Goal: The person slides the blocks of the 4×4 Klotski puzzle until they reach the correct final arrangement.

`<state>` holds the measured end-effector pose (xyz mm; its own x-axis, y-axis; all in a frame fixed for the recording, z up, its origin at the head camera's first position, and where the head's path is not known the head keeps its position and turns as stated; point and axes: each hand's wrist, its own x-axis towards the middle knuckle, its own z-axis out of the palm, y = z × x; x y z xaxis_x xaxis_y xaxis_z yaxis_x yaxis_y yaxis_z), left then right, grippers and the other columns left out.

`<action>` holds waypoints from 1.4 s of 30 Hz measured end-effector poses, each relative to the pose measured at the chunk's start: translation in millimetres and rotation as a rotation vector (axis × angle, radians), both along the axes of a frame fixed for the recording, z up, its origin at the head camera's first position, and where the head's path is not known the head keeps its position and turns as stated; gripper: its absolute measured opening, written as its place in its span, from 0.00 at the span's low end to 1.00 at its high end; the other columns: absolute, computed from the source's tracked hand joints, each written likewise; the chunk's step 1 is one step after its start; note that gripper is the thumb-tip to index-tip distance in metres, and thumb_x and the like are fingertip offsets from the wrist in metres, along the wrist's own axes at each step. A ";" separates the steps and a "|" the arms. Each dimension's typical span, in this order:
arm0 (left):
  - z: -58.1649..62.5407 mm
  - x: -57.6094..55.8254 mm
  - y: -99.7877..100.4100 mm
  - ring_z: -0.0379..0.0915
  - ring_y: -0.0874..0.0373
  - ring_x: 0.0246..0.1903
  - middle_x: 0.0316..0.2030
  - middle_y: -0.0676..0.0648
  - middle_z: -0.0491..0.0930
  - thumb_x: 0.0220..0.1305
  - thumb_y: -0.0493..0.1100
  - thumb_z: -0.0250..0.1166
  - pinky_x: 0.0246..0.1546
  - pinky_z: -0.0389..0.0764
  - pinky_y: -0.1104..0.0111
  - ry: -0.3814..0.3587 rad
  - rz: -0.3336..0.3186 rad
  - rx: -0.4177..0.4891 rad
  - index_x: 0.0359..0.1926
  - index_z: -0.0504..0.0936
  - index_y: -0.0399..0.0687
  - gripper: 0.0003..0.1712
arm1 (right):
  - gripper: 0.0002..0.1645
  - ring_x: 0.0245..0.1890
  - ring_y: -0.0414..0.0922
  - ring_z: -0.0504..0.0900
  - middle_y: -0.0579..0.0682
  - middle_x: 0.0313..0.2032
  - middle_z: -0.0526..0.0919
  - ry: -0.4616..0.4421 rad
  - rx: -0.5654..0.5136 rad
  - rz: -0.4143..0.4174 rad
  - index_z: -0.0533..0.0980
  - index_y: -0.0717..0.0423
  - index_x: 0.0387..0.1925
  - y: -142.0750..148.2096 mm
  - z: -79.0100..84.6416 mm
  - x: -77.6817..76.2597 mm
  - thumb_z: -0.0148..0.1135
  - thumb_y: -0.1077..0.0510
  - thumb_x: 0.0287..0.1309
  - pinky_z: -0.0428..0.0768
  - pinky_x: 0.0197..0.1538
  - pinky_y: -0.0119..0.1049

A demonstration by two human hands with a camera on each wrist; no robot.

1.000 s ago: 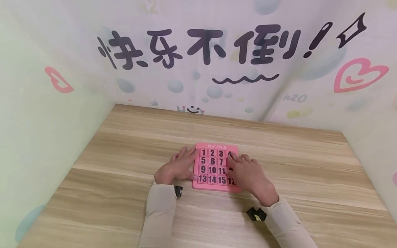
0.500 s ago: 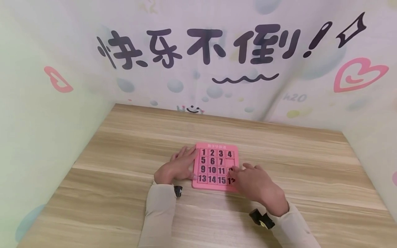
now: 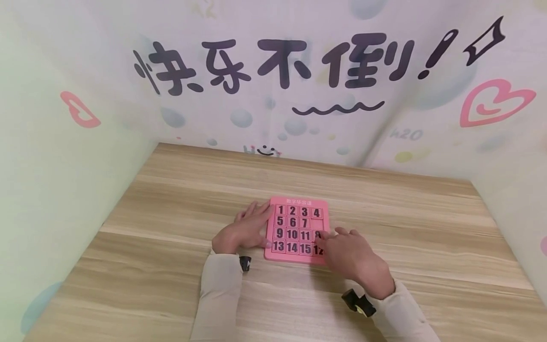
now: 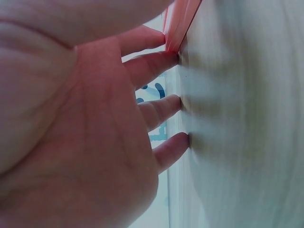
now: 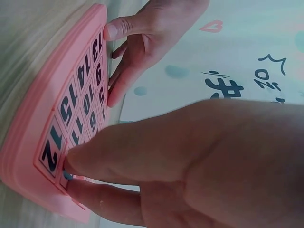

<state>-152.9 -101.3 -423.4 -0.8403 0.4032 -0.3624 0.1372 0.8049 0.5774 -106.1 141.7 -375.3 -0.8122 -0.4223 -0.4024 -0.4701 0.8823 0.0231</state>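
A pink number sliding puzzle (image 3: 295, 258) lies flat on the table in the head view, its tiles marked with black numerals. Below the 4 tile (image 3: 316, 213), one square of the right column holds no tile. My left hand (image 3: 243, 231) steadies the puzzle's left edge, thumb near the lower corner and fingers extended along the upper part. At the right side, my right hand (image 3: 348, 251) has thumb and index fingertips on the 8 tile (image 3: 317, 234), partly covering it. Just below sits the 12 tile (image 5: 51, 148), plain in the right wrist view.
The wood-grain table (image 3: 179, 190) spreads around the puzzle on all sides. Behind it hangs a white printed cloth (image 3: 273, 109) with large black characters, and a pale side wall (image 3: 51, 166) borders the left. A black wrist device (image 3: 359, 303) sits at the right sleeve.
My right hand has drawn back from the top of the right column toward me, uncovering the 4 tile and the bare square. The left hand and the puzzle stay in place.
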 end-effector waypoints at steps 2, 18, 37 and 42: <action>0.2 0.4 -0.3 0.25 0.44 0.78 0.80 0.48 0.39 0.56 0.42 0.73 0.75 0.35 0.45 -0.001 -0.002 0.002 0.79 0.45 0.50 0.58 | 0.24 0.68 0.64 0.67 0.54 0.68 0.73 -0.004 -0.011 -0.012 0.76 0.50 0.64 -0.2 -0.6 -0.6 0.50 0.63 0.69 0.64 0.67 0.66; 1.3 -0.2 -0.3 0.25 0.43 0.78 0.80 0.47 0.39 0.57 0.43 0.72 0.75 0.36 0.46 0.002 -0.013 -0.008 0.79 0.45 0.48 0.58 | 0.28 0.69 0.65 0.64 0.56 0.70 0.69 0.011 -0.070 -0.046 0.72 0.50 0.67 1.4 -6.9 -8.8 0.46 0.65 0.68 0.63 0.67 0.67; 2.9 0.1 0.1 0.24 0.44 0.78 0.80 0.48 0.39 0.57 0.42 0.72 0.75 0.35 0.46 -0.001 -0.008 -0.012 0.79 0.45 0.50 0.58 | 0.29 0.71 0.64 0.62 0.57 0.72 0.65 0.000 -0.080 -0.038 0.67 0.54 0.71 6.6 -12.4 -18.3 0.44 0.62 0.70 0.62 0.69 0.66; 2.5 0.2 0.0 0.25 0.44 0.78 0.80 0.47 0.39 0.57 0.43 0.73 0.75 0.36 0.45 -0.004 -0.009 -0.013 0.79 0.45 0.49 0.58 | 0.29 0.71 0.64 0.62 0.56 0.72 0.65 -0.002 -0.085 -0.040 0.66 0.53 0.71 7.0 -12.5 -18.6 0.45 0.61 0.70 0.62 0.69 0.65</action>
